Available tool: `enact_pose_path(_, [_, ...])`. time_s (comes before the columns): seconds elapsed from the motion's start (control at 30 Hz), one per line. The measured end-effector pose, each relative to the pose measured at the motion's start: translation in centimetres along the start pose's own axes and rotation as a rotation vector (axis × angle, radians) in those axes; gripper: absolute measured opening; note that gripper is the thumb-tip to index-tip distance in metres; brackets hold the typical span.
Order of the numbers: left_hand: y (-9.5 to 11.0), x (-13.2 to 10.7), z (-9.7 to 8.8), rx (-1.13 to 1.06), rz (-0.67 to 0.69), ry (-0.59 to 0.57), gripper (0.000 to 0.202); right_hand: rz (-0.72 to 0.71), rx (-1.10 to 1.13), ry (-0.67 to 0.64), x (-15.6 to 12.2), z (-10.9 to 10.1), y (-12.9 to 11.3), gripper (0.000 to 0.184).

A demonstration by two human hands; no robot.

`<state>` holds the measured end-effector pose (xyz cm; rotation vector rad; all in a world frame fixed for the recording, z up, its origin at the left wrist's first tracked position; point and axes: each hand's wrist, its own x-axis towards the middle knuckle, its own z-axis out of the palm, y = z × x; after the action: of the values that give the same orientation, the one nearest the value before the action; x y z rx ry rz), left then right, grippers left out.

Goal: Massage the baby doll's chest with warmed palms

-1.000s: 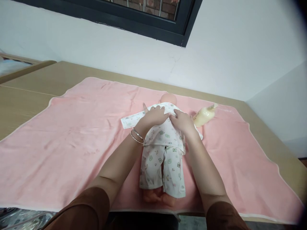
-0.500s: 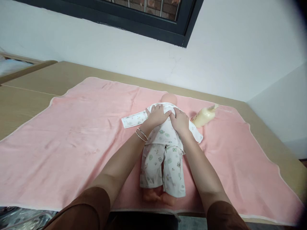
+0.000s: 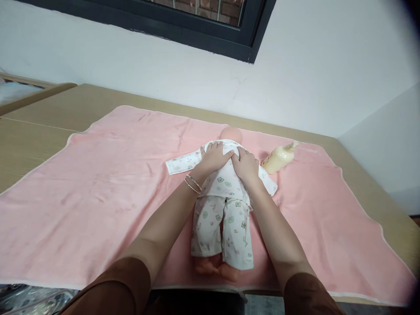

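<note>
A baby doll (image 3: 236, 218) in a white printed top and trousers lies face down, its bald head toward the wall and its bare feet toward me. My left hand (image 3: 215, 158) rests flat on the left of its upper back, fingers spread. On the right of the upper back lies my right hand (image 3: 244, 165), also open, its fingers curving over the doll's side. The two thumbs nearly meet over the spine. Both sleeves of the top stretch out sideways.
A pink blanket (image 3: 108, 188) with a pale edge covers much of the wooden table (image 3: 95, 94). Right of the doll, a pale yellow pump bottle (image 3: 278, 158) lies on its side. Behind stand a white wall (image 3: 295, 78) and a dark window frame (image 3: 197, 30).
The view has shifted very slightly. Both hands stay on the doll's upper back, and the doll and bottle keep their places.
</note>
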<state>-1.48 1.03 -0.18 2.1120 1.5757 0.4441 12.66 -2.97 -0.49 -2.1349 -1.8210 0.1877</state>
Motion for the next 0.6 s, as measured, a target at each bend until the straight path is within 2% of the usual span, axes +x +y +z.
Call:
enact_pose_path(0.23, [-0.07,0.20,0.11,-0.004,0.003,-0.009,0.076,0.005,0.003,-0.008,0.02,-0.14,-0.09,0.057])
enact_pose_path(0.6, [0.18,-0.07,0.57,0.053,0.002,0.071,0.070,0.000,0.019,0.007,0.04,-0.04,-0.01,0.060])
